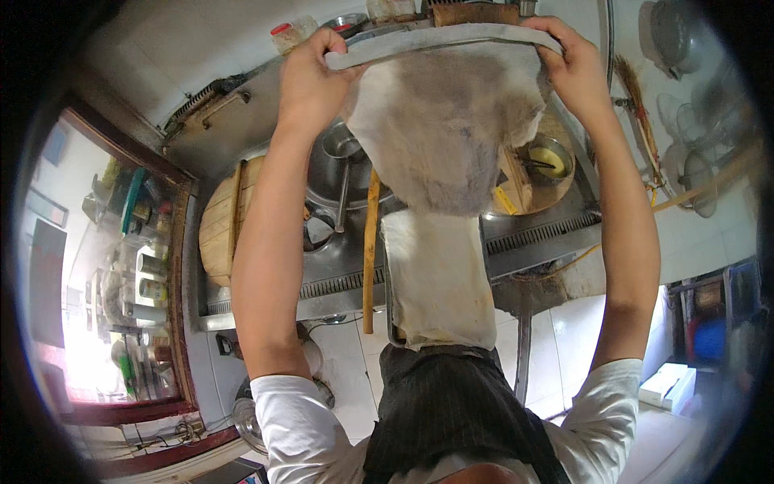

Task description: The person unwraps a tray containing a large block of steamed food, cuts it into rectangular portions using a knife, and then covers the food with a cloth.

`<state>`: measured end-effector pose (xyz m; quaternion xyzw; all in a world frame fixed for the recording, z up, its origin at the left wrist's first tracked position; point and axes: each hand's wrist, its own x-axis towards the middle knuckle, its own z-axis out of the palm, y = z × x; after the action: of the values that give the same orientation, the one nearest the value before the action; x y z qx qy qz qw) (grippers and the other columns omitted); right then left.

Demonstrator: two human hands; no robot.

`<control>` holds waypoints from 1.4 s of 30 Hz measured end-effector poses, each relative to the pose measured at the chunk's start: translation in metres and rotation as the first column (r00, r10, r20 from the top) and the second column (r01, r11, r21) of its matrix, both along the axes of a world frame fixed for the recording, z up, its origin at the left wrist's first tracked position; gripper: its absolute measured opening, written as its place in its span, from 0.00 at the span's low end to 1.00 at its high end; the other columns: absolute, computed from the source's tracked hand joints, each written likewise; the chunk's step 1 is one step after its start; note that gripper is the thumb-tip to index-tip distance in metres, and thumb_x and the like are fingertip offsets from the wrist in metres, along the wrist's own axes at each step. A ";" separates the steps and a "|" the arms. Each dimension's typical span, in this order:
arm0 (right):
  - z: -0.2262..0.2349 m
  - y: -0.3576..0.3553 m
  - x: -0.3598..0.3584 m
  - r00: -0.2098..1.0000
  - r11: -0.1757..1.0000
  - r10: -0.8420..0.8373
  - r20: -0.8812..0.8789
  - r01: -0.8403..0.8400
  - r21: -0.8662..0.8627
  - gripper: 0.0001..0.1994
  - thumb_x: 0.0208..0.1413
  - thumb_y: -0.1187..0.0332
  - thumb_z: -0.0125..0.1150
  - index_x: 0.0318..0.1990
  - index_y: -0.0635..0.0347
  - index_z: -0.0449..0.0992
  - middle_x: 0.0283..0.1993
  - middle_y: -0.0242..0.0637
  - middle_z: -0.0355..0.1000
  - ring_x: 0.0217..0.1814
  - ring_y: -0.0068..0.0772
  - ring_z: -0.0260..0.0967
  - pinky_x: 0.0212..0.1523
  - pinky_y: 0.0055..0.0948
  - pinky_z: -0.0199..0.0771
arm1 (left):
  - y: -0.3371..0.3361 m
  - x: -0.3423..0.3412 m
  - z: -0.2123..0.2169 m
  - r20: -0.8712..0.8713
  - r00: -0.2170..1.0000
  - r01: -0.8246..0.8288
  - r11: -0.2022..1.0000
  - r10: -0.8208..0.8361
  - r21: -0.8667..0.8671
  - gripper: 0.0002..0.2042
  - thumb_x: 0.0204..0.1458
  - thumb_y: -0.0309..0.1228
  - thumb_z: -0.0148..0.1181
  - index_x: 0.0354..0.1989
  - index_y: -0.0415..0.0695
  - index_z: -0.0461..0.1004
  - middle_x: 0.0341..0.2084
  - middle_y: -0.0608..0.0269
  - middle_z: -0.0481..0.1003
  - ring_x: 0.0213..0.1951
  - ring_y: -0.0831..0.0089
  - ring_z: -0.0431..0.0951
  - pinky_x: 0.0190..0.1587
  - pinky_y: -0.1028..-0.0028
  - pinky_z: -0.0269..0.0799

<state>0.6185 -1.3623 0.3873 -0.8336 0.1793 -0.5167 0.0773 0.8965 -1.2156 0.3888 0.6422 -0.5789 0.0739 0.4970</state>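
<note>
Both my arms are stretched up and forward, holding a damp-looking greyish-white cloth (451, 105) by its far edge. My left hand (310, 85) is closed on the left end of that edge, and my right hand (574, 68) grips the right end. The edge between them looks thick, as if folded or rolled. From there the cloth hangs down, narrowing, with a darker middle. Its lower end meets a pale, wrinkled sheet (439, 278) lying over a dark-edged rectangular tray (390, 310) close to my apron. Whether cloth and sheet are one piece, I cannot tell.
Behind the tray is a steel stove counter (339, 266) with a ladle (343, 189), a round wooden lid (216, 218) and a wooden stick (371, 250) jutting past its edge. To the right sits a bowl of yellowish liquid (550, 161). Strainers (697, 173) hang on the right wall.
</note>
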 end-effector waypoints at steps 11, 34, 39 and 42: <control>-0.201 0.139 -0.105 0.704 0.661 0.539 -0.463 -0.012 0.751 0.20 0.48 0.78 0.52 0.50 0.50 0.75 0.52 0.40 0.72 0.57 0.44 0.67 0.56 0.41 0.67 | 0.166 -0.059 -0.239 -0.297 0.923 0.374 0.759 -0.246 0.532 0.12 0.35 0.14 0.58 0.26 0.40 0.64 0.25 0.55 0.68 0.31 0.55 0.72 0.33 0.65 0.70; -0.431 0.198 -0.116 0.849 0.500 -0.033 -0.528 0.471 0.726 0.19 0.54 0.60 0.62 0.46 0.65 0.70 0.38 0.48 0.72 0.37 0.41 0.71 0.38 0.37 0.71 | 0.257 -0.092 -0.417 -0.118 0.962 0.200 0.342 -0.246 0.918 0.10 0.49 0.30 0.54 0.37 0.38 0.70 0.35 0.50 0.70 0.42 0.50 0.70 0.44 0.54 0.67; -0.471 0.221 -0.093 0.832 0.245 0.086 -0.548 0.515 0.821 0.30 0.54 0.54 0.61 0.56 0.67 0.61 0.46 0.58 0.69 0.49 0.56 0.68 0.47 0.44 0.69 | 0.232 -0.123 -0.448 0.127 0.944 -0.301 0.640 0.304 0.707 0.15 0.48 0.30 0.58 0.41 0.34 0.65 0.34 0.45 0.66 0.40 0.46 0.67 0.44 0.54 0.63; -0.473 0.232 -0.099 0.892 0.147 0.085 -0.445 0.430 0.891 0.33 0.53 0.50 0.60 0.56 0.69 0.62 0.45 0.60 0.71 0.51 0.59 0.69 0.48 0.46 0.69 | 0.232 -0.118 -0.465 -0.063 0.888 -0.278 0.641 0.455 0.715 0.17 0.51 0.32 0.59 0.43 0.34 0.65 0.39 0.44 0.67 0.44 0.50 0.68 0.46 0.54 0.64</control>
<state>0.5199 -1.1301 -0.0861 -0.6416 0.5767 -0.1039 0.4949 0.7780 -0.9835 -0.0764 0.8880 -0.3570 -0.1236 0.2619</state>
